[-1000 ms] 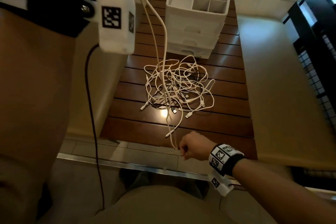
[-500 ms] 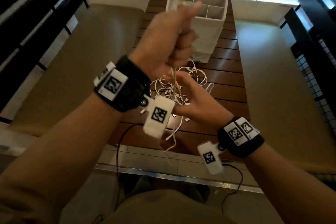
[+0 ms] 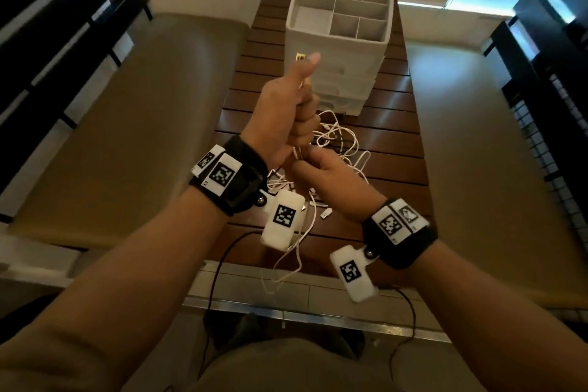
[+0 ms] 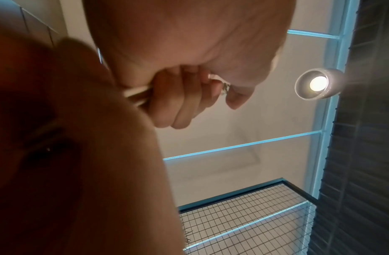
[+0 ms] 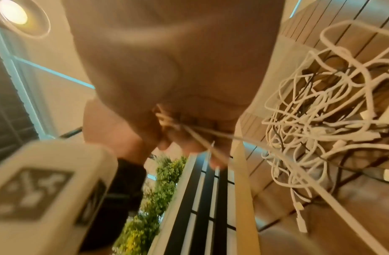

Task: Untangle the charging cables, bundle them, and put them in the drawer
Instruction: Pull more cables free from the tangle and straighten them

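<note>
One white cable is drawn free so far; the tangled pile is left on the slatted table, just near of the closed drawer unit, so bundling and stowing remain. The cable is clenched in the fisted left hand, its plug by the thumb, and pinched just below by the right hand.

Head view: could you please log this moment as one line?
left hand: grips folded white cable, plug above fist | right hand: pinches same cable just below | cable pile: tangled on table | drawer unit: shut
</note>
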Motion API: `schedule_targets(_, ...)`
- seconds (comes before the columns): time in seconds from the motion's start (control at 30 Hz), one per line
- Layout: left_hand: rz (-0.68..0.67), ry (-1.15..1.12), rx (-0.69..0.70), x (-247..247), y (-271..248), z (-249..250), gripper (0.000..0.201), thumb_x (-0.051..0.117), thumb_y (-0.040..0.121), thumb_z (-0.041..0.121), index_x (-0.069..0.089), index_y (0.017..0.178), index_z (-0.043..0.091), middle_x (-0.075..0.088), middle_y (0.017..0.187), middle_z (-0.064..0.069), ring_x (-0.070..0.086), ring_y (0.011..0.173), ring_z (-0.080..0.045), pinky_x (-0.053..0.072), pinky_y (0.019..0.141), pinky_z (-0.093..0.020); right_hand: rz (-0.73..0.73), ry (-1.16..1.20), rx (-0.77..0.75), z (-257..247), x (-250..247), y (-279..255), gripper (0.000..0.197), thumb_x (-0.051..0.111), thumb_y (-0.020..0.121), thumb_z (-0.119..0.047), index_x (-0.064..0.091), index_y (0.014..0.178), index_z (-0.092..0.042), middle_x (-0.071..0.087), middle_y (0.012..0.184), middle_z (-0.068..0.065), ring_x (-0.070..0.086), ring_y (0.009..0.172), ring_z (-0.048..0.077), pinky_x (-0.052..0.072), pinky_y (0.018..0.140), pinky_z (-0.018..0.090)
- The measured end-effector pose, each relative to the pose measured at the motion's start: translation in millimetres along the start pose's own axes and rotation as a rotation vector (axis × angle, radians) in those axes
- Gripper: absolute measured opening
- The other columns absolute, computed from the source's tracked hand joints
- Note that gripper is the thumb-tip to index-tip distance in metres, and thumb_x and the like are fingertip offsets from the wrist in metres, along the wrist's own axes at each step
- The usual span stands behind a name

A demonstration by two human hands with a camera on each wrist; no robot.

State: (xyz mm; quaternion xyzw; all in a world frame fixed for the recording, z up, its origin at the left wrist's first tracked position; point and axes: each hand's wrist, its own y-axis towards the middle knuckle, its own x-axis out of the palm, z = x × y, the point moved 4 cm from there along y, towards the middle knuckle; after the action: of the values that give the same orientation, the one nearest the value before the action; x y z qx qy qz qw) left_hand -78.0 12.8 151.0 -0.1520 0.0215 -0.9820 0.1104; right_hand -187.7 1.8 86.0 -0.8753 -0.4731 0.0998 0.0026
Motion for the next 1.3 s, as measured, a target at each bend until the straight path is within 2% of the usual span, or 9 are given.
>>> schedule_targets(0.1,0.017,-0.055,-0.023,-3.4,5.2,0.6,0.052,0.045,0.108,0.050,0.025,0.068,0.024,0.021,0.055,0.006,0.015,0.044,-0.013,0.016,0.040,-0.023,0.134,-0.027,-0.024,6.5,9.6,7.6,0.032,0.053,0.107,-0.021,0.055,0.075,-0.023,0.046,0.057,-0.015,0.039,0.053,0.003,0.034,0.055,0.025)
schedule_targets(0.3,0.020,-0.092,0.011,-12.5,12.6,0.0,0.047,0.048,0.109,0.030,0.036,0.065,0.024,0.024,0.054,0.006,0.018,0.042,-0.009,0.019,0.035,-0.022,0.280,0.011,-0.026,24.9,20.8,16.1,0.036,0.052,0.098,-0.043,0.057,0.072,-0.018,0.045,0.063,-0.001,0.039,0.058,0.014,0.033,0.061,0.041)
schedule_targets(0.47,0.071,-0.007,0.005,-12.2,9.9,-15.6,0.052,0.052,0.109,0.033,0.038,0.059,0.028,0.025,0.052,0.006,0.019,0.041,-0.011,0.020,0.037,-0.021,0.272,-0.031,0.000,43.2,31.9,16.1,0.042,0.049,0.109,-0.026,0.051,0.067,-0.026,0.044,0.056,-0.012,0.035,0.053,0.006,0.030,0.056,0.034)
schedule_targets(0.6,0.033,-0.049,-0.037,-18.7,12.7,-27.6,0.038,0.055,0.107,0.042,0.045,0.075,0.023,0.031,0.063,0.003,0.030,0.052,-0.011,0.033,0.049,-0.025,0.363,0.010,-0.006,48.2,25.9,16.2,0.045,0.049,0.106,-0.027,0.044,0.061,-0.024,0.042,0.052,-0.012,0.035,0.051,0.008,0.030,0.055,0.035)
schedule_targets(0.7,-0.017,-0.068,-0.139,-23.2,10.3,-38.4,0.038,0.053,0.107,0.046,0.055,0.083,0.017,0.038,0.068,0.000,0.040,0.057,-0.013,0.044,0.058,-0.030,0.397,0.042,0.001,53.4,21.1,20.5,0.044,0.047,0.105,-0.036,0.046,0.062,-0.028,0.043,0.056,-0.013,0.035,0.054,0.010,0.029,0.058,0.036)
schedule_targets(0.87,0.012,-0.031,-0.151,-23.6,16.1,-44.3,0.044,0.052,0.108,0.041,0.043,0.069,0.022,0.024,0.062,0.003,0.021,0.047,-0.010,0.023,0.040,-0.022,0.294,-0.144,-0.006,51.3,20.7,27.6,0.043,0.045,0.106,-0.030,0.043,0.064,-0.025,0.043,0.056,-0.010,0.035,0.053,0.006,0.029,0.059,0.034)
schedule_targets(1.13,0.112,-0.139,-0.222,-32.5,29.9,-65.5,0.047,0.050,0.109,0.028,0.034,0.065,0.025,0.023,0.053,0.007,0.018,0.039,-0.007,0.019,0.033,-0.020,0.125,-0.236,0.077,62.0,20.5,26.3,0.038,0.047,0.108,-0.020,0.045,0.071,-0.024,0.049,0.067,-0.005,0.044,0.060,0.008,0.036,0.064,0.034)
schedule_targets(1.23,0.106,-0.181,-0.222,-40.9,28.0,-64.5,0.046,0.046,0.108,0.026,0.033,0.064,0.024,0.022,0.051,0.008,0.017,0.038,-0.007,0.018,0.031,-0.018,-0.011,-0.214,0.101,66.6,11.0,18.6,0.025,0.058,0.102,-0.038,0.058,0.089,-0.016,0.062,0.084,0.013,0.058,0.073,0.025,0.050,0.072,0.042)
schedule_targets(1.3,0.121,-0.170,-0.193,-50.1,26.1,-60.2,0.046,0.047,0.108,0.026,0.034,0.063,0.025,0.023,0.052,0.007,0.018,0.039,-0.008,0.018,0.032,-0.019,0.151,-0.093,0.083,70.7,-20.3,19.1,0.024,0.060,0.097,-0.039,0.063,0.097,-0.016,0.066,0.097,0.019,0.060,0.081,0.029,0.051,0.076,0.044)
